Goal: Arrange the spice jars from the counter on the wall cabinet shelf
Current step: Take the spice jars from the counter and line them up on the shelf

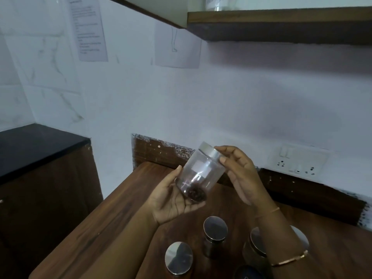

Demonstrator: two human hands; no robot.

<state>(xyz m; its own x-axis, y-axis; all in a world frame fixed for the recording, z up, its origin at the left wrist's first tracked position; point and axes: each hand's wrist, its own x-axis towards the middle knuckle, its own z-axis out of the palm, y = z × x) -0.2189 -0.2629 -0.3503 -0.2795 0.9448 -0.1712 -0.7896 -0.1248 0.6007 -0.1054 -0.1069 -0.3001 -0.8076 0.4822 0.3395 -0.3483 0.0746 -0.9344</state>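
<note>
Left hand (171, 200) cups base of jar (201, 174), thumb up its side. Right hand (239, 176) pinches lid (209, 153) between thumb and fingertips. Counter (124, 208) fills lower frame. Shelf (281, 25) upper right. Jar tilted, mid-frame, off counter, dark spice in bottom. Other jars (215, 236) upright on counter, bottom centre, silver lids on.

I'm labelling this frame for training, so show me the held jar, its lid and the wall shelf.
held jar (201, 175): head view, on its clear side wall.
lid (210, 152): head view, on the silver side band.
wall shelf (281, 27): head view, on its dark wooden front edge.
</note>
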